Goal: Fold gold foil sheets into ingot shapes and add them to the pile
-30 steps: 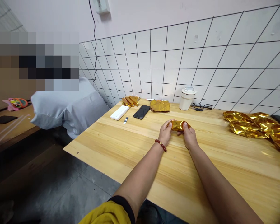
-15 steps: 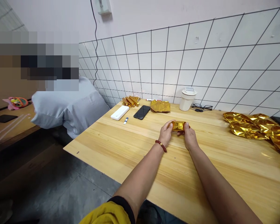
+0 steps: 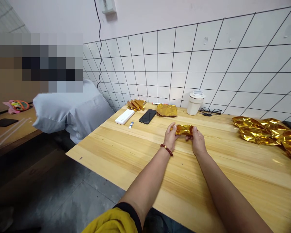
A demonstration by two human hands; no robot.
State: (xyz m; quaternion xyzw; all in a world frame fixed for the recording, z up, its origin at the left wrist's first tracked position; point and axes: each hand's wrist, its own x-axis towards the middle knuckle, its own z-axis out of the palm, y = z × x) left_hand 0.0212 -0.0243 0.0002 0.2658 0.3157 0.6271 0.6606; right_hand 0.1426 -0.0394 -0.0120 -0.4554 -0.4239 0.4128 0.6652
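A small piece of shiny gold foil paper (image 3: 184,130) is stretched between my hands, just above the wooden table (image 3: 126,152). My left hand (image 3: 170,137), with a dark red bead bracelet at its wrist, pinches the left end of it. At the right end, my right hand (image 3: 198,141) grips it with the thumb on top; some fingers are hidden beneath. Beyond my hands lies a flat stack of gold foil sheets (image 3: 167,110). Folded gold foil strips (image 3: 136,105) are heaped at the far left corner.
A black phone (image 3: 147,116), a white power bank (image 3: 124,116) and a small blue-and-white tube (image 3: 131,125) lie left of my hands. By the wall stand a white lidded cup (image 3: 194,104) and glasses (image 3: 210,111). Crumpled gold foil (image 3: 259,131) spreads rightward. A person in grey (image 3: 72,106) sits left.
My left hand has shifted slightly left, widening the gap between my hands. The gold foil between them now looks longer and more creased.
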